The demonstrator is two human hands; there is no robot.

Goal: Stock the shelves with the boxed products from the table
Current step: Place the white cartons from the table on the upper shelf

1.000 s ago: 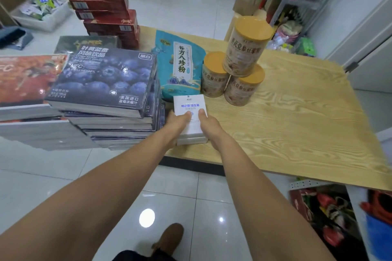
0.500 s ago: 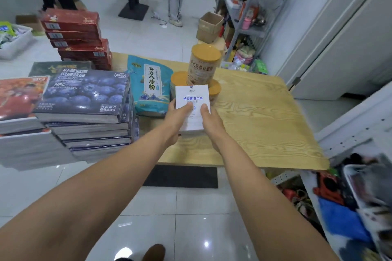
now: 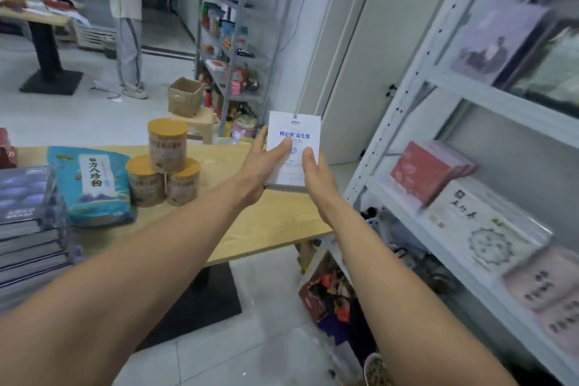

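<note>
beside the stocked shelf (image 3: 501, 117), both hands (image 3: 255, 172) (image 3: 316, 177) hold a white box (image 3: 296, 127).

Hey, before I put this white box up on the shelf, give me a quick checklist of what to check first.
1. Grip: left hand and right hand both pinch the white box, thumbs on its front: ok.
2. Box off the table: it is held in the air above the far edge: ok.
3. Way to the white shelf unit: nothing shows between box and shelf: ok.
4. Free spot: bare board seems to show left of the red box, but the view is blurred: cannot tell.
5. Footing: a box of goods lies on the floor at the shelf's foot, likely in the way: not ok.
</note>
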